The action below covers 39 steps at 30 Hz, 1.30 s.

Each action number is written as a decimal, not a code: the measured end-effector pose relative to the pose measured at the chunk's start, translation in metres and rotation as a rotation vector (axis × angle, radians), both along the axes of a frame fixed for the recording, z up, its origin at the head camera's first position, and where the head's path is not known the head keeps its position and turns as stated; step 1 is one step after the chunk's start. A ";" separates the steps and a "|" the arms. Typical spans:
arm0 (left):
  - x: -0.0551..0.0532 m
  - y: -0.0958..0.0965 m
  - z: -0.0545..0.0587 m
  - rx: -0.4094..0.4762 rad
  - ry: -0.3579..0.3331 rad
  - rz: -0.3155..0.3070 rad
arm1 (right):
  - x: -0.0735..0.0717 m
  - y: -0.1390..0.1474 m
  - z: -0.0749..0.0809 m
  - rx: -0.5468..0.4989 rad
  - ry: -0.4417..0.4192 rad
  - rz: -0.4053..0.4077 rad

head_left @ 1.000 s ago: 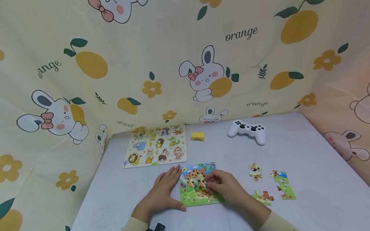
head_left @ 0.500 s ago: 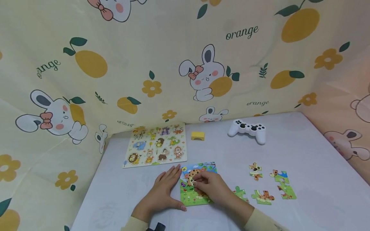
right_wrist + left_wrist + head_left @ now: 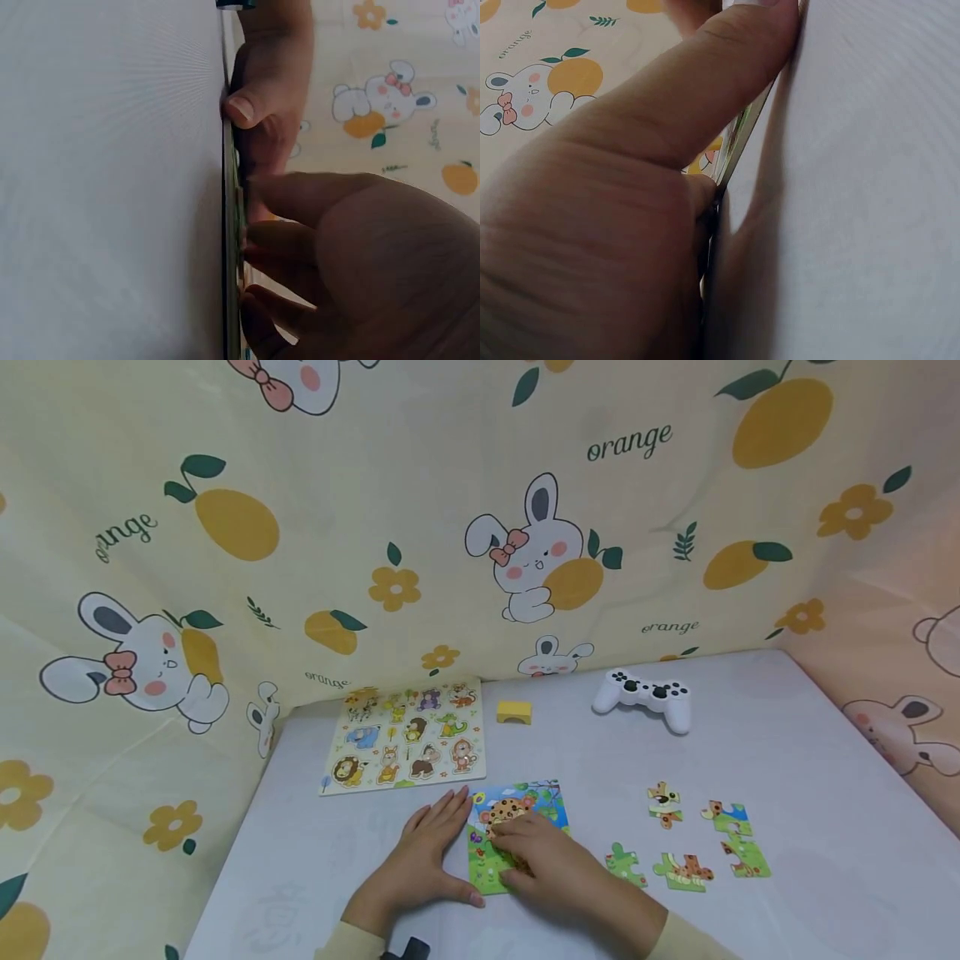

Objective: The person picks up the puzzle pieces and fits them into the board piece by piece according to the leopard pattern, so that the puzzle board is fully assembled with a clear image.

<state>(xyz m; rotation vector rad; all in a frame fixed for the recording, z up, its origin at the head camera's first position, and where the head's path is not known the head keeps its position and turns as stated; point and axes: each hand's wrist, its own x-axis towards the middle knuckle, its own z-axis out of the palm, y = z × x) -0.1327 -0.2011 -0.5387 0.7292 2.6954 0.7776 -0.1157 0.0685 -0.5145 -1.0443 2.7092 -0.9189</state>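
Note:
A square jigsaw board (image 3: 487, 881) with a spotted leopard cub (image 3: 508, 810) on green and blue lies flat on the white table. My left hand (image 3: 435, 852) rests along its left side, fingers straight, thumb at the lower left corner. In the left wrist view, that thumb (image 3: 682, 90) stretches along the board's edge. My right hand (image 3: 551, 864) lies over the board's middle and right, hiding the leopard's lower part. Seen from the right wrist, its fingertips (image 3: 259, 236) press on the board's face, thumb spread apart from them. Whatever is under the fingers is hidden.
To the right lie loose jigsaw pieces: a green one (image 3: 624, 865), a spotted one (image 3: 682, 872), a face piece (image 3: 664, 806) and a joined pair (image 3: 744, 857). Behind stand an animal puzzle board (image 3: 405, 739), a yellow block (image 3: 514, 712) and a white game controller (image 3: 645, 696).
My right hand moves left over the board with a small pinched piece, then its fingers spread and press down at the leopard's face. The left hand stays in place.

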 end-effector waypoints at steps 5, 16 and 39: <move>-0.001 0.000 0.001 0.000 -0.002 0.001 | 0.002 -0.001 0.003 0.084 0.018 0.028; -0.001 0.001 0.002 0.000 -0.009 0.007 | 0.002 0.000 0.003 0.156 0.011 0.040; 0.000 0.001 0.001 -0.003 -0.003 0.006 | 0.002 0.036 0.005 -0.396 -0.381 -0.031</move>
